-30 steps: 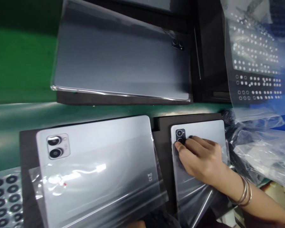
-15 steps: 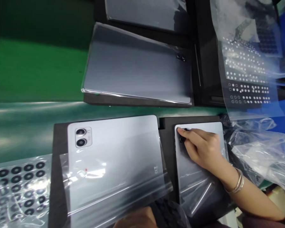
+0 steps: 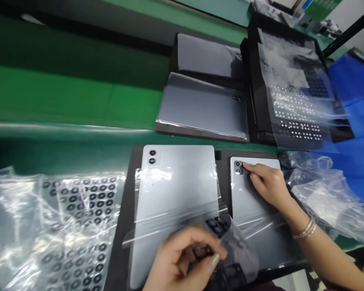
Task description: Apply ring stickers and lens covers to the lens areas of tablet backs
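Observation:
Two grey tablet backs lie side by side on black foam pads in front of me. My right hand (image 3: 267, 184) rests on the right tablet (image 3: 255, 202), fingertips pressed beside its camera module (image 3: 238, 167). My left hand (image 3: 182, 260) is at the bottom centre, fingers pinched on a clear film sheet (image 3: 230, 250) carrying small black lens parts. The left tablet (image 3: 176, 190) has its protective film peeled partly down and shows a twin camera (image 3: 152, 157) at its top left.
Clear sheets of black lens rings (image 3: 79, 218) lie at the left. Two more tablets on foam (image 3: 203, 107) sit behind on the green conveyor belt (image 3: 63, 97). A black tray with dotted film (image 3: 294, 105) and crumpled plastic bags (image 3: 330, 198) are at the right.
The view has pulled back and tilted up. My left hand has come up into view with the film sheet of lens parts. My right hand's fingers slid just right of the camera module.

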Motion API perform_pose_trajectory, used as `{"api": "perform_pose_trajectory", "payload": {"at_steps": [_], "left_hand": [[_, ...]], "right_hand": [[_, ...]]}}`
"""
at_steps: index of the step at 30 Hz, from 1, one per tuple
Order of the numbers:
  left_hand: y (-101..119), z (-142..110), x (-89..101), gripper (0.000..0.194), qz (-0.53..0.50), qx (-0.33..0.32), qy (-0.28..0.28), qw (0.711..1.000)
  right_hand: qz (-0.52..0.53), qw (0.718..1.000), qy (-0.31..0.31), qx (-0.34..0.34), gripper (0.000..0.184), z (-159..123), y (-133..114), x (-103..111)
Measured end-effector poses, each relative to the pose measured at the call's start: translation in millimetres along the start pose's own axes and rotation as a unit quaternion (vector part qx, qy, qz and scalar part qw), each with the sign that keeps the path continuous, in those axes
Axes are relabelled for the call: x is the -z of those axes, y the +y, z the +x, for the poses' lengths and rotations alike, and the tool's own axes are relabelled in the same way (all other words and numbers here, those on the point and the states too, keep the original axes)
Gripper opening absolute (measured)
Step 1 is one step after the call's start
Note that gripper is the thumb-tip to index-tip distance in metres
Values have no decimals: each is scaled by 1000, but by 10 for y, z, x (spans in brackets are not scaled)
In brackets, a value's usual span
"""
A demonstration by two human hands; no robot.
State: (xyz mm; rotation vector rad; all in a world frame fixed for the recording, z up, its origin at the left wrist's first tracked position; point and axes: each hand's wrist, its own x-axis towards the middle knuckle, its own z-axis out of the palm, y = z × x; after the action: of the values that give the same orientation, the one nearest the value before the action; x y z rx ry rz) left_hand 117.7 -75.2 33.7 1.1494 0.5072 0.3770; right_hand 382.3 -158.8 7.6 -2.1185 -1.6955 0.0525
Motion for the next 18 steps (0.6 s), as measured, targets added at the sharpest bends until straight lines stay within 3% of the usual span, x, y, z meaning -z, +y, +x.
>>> {"api": "perform_pose_trajectory", "payload": {"at_steps": [2, 4, 6, 8, 12, 16, 18], "left_hand": [[-15, -30, -5, 17, 14, -9, 31, 999], [-20, -56, -23, 16, 25, -20, 70, 997], [-3, -71, -48, 14, 17, -28, 107, 994], [32, -76, -69, 17, -13, -23, 123, 992], [86, -107, -72, 26, -115, -15, 105, 988], [36, -189, -45, 49, -255, -83, 37, 963], [-4, -234, -33, 45, -278, -81, 35, 957]], "right_hand": [[37, 999, -25, -20, 28, -16, -112, 170], [92, 995, -11, -19, 25, -46, -348, 365], [151, 987, -7, 47, 19, -82, -661, 528], [162, 974, -32, 157, 16, -105, -966, 621], [159, 948, -60, 270, 14, -82, -1302, 611], [199, 935, -73, 283, 24, -67, -1321, 520], [199, 939, -70, 272, 30, -77, -1314, 493]]}}
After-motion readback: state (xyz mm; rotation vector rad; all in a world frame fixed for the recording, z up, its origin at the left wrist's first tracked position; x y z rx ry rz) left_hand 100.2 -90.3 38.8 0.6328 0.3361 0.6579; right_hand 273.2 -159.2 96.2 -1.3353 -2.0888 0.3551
